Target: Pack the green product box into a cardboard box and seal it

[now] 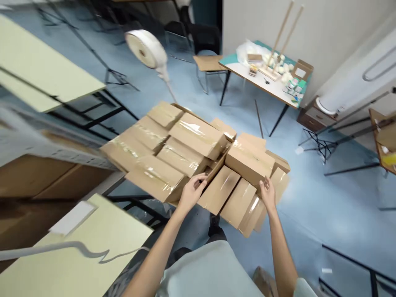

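Nearest the camera, two bare forearms are stretched out over a pale shirt toward a heap of taped cardboard boxes (198, 159) piled on the blue floor (324, 206). The left hand (192, 190) is curled onto the upright cardboard flap (216, 167) at the heap's middle, fingers hooked over its edge. The right hand (267, 194) lies loosely spread against the near corner of a box (249, 161) on the right, gripping nothing. That box's long axis runs from near left to far right. A tape roll (147, 48) is seen far left.

Matt brown cardboard boxes (198, 165) sealed with glossy clear tape (198, 128).
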`<state>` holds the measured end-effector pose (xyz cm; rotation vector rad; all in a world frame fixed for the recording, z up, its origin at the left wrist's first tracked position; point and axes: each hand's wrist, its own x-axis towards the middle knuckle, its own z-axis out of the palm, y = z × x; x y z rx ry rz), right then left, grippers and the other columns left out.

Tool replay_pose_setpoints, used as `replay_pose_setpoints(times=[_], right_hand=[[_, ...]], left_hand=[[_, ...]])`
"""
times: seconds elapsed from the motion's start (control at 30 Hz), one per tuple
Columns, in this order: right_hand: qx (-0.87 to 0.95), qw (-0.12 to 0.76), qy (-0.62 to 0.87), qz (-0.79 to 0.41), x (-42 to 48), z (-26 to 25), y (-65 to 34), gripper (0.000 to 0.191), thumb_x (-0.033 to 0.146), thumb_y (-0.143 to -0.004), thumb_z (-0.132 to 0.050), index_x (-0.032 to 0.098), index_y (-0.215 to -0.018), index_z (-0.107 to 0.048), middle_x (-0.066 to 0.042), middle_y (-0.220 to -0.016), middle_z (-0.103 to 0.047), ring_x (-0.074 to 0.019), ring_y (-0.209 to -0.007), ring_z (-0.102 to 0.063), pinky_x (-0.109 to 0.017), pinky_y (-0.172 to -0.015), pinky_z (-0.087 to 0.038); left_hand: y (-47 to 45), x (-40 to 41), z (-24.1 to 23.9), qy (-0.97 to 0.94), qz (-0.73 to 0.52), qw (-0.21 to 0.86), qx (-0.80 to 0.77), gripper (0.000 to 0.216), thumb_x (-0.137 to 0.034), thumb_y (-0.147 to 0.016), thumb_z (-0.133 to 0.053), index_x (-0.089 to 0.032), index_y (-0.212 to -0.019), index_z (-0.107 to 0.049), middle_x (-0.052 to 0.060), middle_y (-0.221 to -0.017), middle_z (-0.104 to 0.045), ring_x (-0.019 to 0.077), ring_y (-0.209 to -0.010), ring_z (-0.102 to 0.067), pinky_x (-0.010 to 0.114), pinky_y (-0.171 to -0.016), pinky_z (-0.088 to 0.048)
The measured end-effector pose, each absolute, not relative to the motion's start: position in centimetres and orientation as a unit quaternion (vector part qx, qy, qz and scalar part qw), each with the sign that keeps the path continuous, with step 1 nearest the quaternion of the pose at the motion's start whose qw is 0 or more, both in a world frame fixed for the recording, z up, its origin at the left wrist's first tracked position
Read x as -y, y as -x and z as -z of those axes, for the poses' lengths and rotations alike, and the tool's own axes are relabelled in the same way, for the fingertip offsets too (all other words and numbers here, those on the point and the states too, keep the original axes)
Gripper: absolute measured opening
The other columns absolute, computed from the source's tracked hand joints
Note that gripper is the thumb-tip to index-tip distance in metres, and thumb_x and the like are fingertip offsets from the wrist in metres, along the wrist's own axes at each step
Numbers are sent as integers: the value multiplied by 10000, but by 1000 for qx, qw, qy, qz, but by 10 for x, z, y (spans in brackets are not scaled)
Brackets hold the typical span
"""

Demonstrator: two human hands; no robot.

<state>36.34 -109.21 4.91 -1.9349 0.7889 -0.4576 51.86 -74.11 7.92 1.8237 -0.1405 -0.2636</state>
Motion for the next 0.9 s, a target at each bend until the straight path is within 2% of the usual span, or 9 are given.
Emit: replay_pose_setpoints(times=[0.07,0.13,0.27,0.43,0.67,0.9], right_hand=[[-288,530,784,145,1059,-49,-364,777,731,-1007,-631,168,-1541,-667,-237,-1611,-652,-355,-1454,-676,-544,-1239,-540],[-241,567,781,98,1020,-50,-370,737,740,-988,-667,176,-1458,-725,-238,-1551,-703,-364,-1381,-729,-559,-1211,-570],[-134,625,769,15,936,-60,-390,705,795,-910,-743,187,-1259,-819,-234,-1365,-810,-387,-1256,-795,-570,-1114,-643],[-11,663,745,-77,826,-83,-401,739,847,-841,-799,201,-1196,-841,-204,-1243,-860,-371,-1170,-832,-549,-1084,-668],[143,614,747,-213,675,-111,-349,689,819,-849,-817,217,-1182,-845,-189,-1256,-863,-385,-1214,-827,-561,-1111,-659],[275,507,752,-319,536,-109,-275,699,824,-835,-809,210,-1167,-850,-188,-1197,-874,-406,-1157,-842,-595,-1085,-660]], left_hand=[[-486,684,-82,-787,82,611,-19,507,-727,-841,-762,-225,-912,-785,175,-1385,-807,378,-1313,-762,578,-1221,-561],[-453,628,-87,-784,46,611,-103,550,-773,-779,-807,-229,-850,-768,178,-1353,-822,398,-1305,-765,599,-1238,-540],[-382,539,-102,-760,-42,603,-238,549,-777,-740,-837,-241,-842,-776,171,-1359,-826,408,-1316,-761,601,-1243,-533],[-293,484,-112,-705,-139,621,-312,461,-703,-786,-815,-248,-856,-788,156,-1394,-817,395,-1343,-753,576,-1234,-545],[-175,422,-104,-649,-265,636,-322,323,-587,-832,-774,-267,-795,-794,142,-1254,-860,374,-1258,-796,560,-1172,-597],[-43,359,-97,-565,-403,604,-391,232,-490,-904,-779,-261,-904,-819,132,-1207,-864,321,-1189,-813,534,-1156,-606]])
